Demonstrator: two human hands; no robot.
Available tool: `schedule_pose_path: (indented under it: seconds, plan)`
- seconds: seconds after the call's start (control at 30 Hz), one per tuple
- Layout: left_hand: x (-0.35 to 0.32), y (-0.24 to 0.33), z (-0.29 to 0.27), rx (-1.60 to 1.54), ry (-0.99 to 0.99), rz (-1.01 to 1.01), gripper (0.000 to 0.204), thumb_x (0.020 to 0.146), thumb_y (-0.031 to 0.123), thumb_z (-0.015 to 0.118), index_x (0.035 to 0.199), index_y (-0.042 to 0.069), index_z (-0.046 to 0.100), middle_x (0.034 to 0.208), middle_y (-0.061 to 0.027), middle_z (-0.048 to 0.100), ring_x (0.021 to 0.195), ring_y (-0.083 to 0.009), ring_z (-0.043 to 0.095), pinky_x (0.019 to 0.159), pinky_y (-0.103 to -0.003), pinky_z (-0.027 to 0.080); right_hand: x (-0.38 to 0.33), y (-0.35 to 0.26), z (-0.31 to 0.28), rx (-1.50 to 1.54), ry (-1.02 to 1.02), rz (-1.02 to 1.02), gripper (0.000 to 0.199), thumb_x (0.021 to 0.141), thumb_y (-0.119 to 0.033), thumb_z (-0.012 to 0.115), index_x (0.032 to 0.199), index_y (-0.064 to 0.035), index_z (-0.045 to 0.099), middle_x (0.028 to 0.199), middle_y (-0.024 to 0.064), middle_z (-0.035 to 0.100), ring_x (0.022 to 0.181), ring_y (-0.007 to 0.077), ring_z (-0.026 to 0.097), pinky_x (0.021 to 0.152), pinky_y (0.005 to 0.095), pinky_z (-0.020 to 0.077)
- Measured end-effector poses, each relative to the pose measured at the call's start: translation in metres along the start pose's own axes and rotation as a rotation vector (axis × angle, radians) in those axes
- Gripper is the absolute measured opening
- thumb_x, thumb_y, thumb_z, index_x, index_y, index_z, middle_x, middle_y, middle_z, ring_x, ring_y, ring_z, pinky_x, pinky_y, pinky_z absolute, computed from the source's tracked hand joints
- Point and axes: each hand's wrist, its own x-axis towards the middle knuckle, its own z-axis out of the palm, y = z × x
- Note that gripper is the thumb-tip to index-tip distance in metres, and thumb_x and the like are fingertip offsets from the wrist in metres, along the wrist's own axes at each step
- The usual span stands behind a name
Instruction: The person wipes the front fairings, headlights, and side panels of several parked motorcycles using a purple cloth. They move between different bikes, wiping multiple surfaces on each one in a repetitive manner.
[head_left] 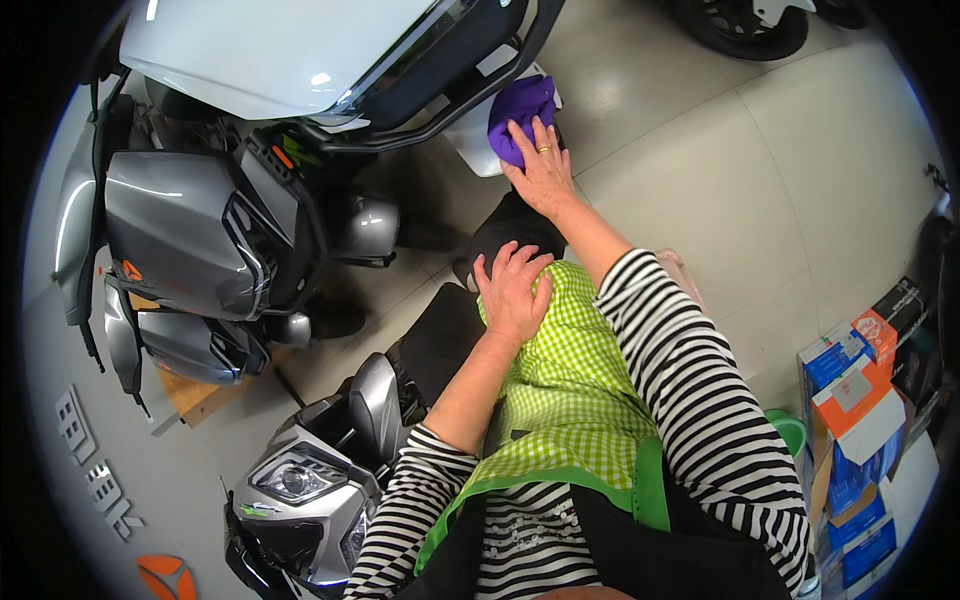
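My right hand (545, 168) reaches forward and presses a purple cloth (520, 112) against the white lower panel (478, 135) of a white scooter (270, 50). A ring shows on one finger. My left hand (512, 288) lies flat, fingers spread, on my knee, which is covered by a green checked apron (570, 390). It holds nothing. Both sleeves are black-and-white striped.
A grey scooter (190, 230) stands at the left, and a silver one (310, 480) with a headlight at the lower left. Blue, orange and white cardboard boxes (860, 400) are stacked at the right. A black tyre (745, 30) is at the top. Pale floor tiles (760, 170) lie beyond.
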Motion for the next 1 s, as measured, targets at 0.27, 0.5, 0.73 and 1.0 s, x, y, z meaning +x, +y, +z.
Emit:
schedule_pose_path:
  seconds: [0.27,0.5,0.73,1.0]
  plan:
    - [0.012,-0.010,0.000,-0.099,0.086,0.002,0.030,0.084,0.028,0.059,0.109,0.016,0.070,0.119,-0.0017,0.062,0.123,-0.0240,0.050,0.108,-0.058,0.022,0.054,-0.019,0.014,-0.258,0.051,-0.114,0.062,0.085,-0.055,0.060,0.141,-0.0313,0.050,0.158,0.0179,0.023,0.139,0.0579,0.020,0.102,0.0736,0.0286]
    - [0.027,-0.011,-0.004,-0.160,0.137,0.024,0.029,0.080,0.023,0.061,0.106,0.014,0.070,0.115,-0.0017,0.064,0.118,-0.0232,0.053,0.107,-0.054,0.024,0.146,-0.013,0.008,-0.209,0.117,0.013,0.060,0.091,-0.053,0.053,0.145,-0.0294,0.043,0.159,0.0106,0.027,0.144,0.0322,0.031,0.107,0.0472,0.0431]
    - [0.033,-0.014,-0.007,-0.220,0.162,0.035,0.028,0.079,0.020,0.061,0.104,0.013,0.070,0.112,-0.0017,0.064,0.116,-0.0226,0.055,0.105,-0.052,0.025,0.134,-0.019,0.006,-0.022,0.252,0.213,0.058,0.092,-0.050,0.055,0.138,-0.0150,0.048,0.143,0.0170,0.047,0.129,0.0365,0.049,0.101,0.0437,0.0470]
    - [0.031,-0.017,-0.011,-0.254,0.205,0.059,0.027,0.081,0.021,0.060,0.105,0.012,0.069,0.112,-0.0025,0.064,0.116,-0.0226,0.054,0.104,-0.051,0.027,0.049,0.065,-0.011,0.004,-0.082,0.546,0.061,0.090,-0.055,0.047,0.111,-0.0006,0.067,0.110,0.0279,0.066,0.107,0.0417,0.063,0.089,0.0486,0.0491]
